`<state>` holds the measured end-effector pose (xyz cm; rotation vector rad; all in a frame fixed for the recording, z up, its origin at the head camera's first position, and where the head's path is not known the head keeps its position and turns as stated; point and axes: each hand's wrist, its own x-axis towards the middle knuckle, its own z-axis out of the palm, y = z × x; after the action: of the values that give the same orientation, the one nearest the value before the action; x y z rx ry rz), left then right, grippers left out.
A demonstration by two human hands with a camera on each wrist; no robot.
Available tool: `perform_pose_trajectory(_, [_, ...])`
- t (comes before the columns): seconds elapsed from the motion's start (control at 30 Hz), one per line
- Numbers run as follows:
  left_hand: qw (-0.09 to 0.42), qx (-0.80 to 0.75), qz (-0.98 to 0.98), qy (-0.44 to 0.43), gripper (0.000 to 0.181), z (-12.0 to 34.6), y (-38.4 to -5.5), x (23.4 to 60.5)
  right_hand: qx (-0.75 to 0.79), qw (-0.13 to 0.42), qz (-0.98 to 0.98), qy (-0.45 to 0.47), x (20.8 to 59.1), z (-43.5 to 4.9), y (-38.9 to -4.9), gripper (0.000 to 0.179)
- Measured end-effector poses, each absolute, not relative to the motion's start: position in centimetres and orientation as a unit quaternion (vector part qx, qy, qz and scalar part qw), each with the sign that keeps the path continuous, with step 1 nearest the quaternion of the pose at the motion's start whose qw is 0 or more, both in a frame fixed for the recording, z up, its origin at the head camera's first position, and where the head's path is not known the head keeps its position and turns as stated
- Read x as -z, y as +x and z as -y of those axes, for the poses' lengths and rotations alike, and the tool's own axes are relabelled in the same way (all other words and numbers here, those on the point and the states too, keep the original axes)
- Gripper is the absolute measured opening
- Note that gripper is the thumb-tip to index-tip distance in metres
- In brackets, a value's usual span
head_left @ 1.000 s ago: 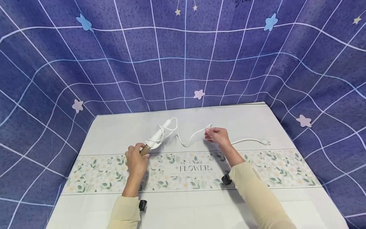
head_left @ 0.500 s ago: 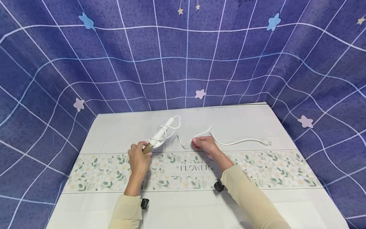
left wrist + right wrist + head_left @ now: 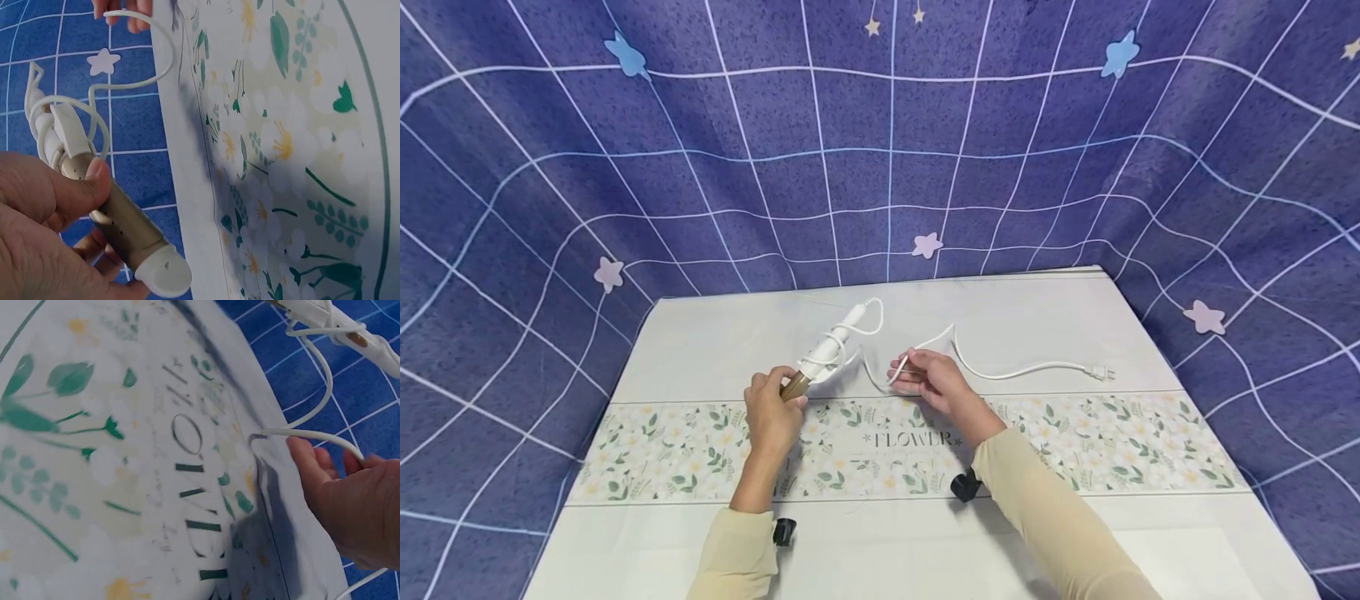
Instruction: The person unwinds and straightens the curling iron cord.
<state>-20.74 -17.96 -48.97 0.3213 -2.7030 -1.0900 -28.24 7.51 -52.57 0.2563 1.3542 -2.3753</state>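
Observation:
My left hand point(image 3: 772, 412) grips a curling iron point(image 3: 835, 342) by its gold barrel. In the left wrist view the thumb lies along the perforated barrel point(image 3: 128, 222), and a white cap point(image 3: 165, 272) forms its near end. The white handle points away and to the right, with loops of its own power cord point(image 3: 1015, 375) wound round it. To the right of the handle, my right hand point(image 3: 940, 387) pinches the cord between thumb and fingers. From the right wrist view, the cord runs across the fingertips point(image 3: 297, 447) toward the curling iron.
The cord's far stretch bends behind the right hand and ends in a two-prong plug point(image 3: 1101, 373) on the right. A white cloth point(image 3: 715, 333) with a flowered band covers the table. Blue grid-patterned curtains point(image 3: 880, 167) rise behind and at both sides.
My right hand has moved left along the cord and now lifts a nearer stretch, close to the handle. The left hand and curling iron have shifted slightly right.

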Motion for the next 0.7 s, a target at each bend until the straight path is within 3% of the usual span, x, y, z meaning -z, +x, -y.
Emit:
perform_pose_trajectory(0.27, [0.075, 0.389, 0.916, 0.066, 0.04, 18.8, -20.5, 49.2, 0.905, 0.191, -0.353, 0.137, 51.0, -9.4, -29.8, 0.024])
perform_pose_trajectory(0.5, [0.049, 0.364, 0.93, -0.003, 0.04, 19.9, -20.0, 49.6, 0.946, 0.165, -0.233, 0.152, 49.2, -11.8, -31.5, 0.024])
perform_pose_trajectory(0.7, [0.048, 0.323, 0.945, -0.001, 0.038, 20.8, -19.8, 50.1, 0.964, 0.139, -0.162, 0.157, 47.5, -13.9, -32.3, 0.029])
